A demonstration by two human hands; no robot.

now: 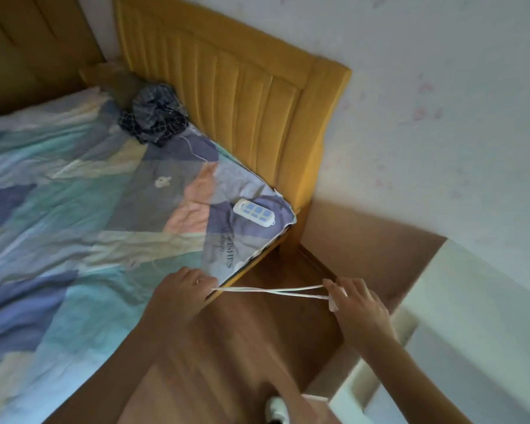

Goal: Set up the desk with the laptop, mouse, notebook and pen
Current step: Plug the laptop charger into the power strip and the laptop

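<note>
A white cable [270, 291] is stretched between my two hands above the wooden floor, beside the bed's corner. My left hand [184, 290] grips one end of its doubled strands at the mattress edge. My right hand [357, 299] pinches the other end, where a small white plug or adapter [333, 304] shows under the fingers. The two strands cross in the middle. No laptop, mouse, notebook or pen is in view.
A bed with a pastel patchwork cover [74, 209] fills the left. On it lie a white power strip with blue sockets [254, 213] and a dark checked cloth bundle [155, 114]. A yellow headboard [227, 87] stands behind. White furniture [471, 316] is at the right.
</note>
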